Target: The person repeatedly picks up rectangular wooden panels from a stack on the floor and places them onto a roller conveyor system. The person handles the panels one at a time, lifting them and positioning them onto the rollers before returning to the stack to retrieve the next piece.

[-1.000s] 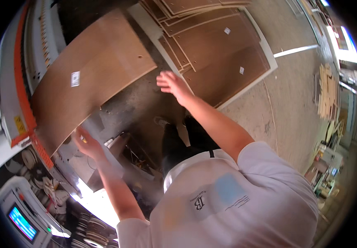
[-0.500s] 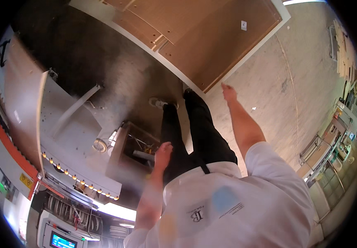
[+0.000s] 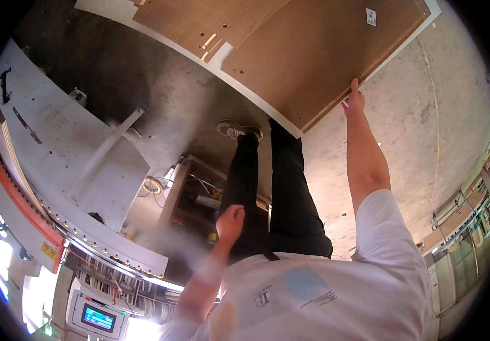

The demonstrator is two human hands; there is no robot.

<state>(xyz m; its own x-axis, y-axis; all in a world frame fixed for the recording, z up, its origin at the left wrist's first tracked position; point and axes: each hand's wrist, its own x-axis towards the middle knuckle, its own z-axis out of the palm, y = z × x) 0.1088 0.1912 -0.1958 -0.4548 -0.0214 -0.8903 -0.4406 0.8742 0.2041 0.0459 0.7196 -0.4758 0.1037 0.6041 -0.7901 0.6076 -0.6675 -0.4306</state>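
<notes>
A stained concrete floor runs beneath an open-fronted brown wooden cabinet, with glaring white light at lower left and blurred workshop clutter along the right.

I'm in a woodworking workshop here | stacked brown panels ahead of me | orange-striped machine on my left | control screen glowing | concrete floor underfoot

Lower left: one control panel, screen lit blue. Left: one orange machine rail, a yellow warning label at its lower end. Left of centre: one open brown cabinet, dim inside from here; one pale roll just beside it. Right: concrete floor.
</notes>
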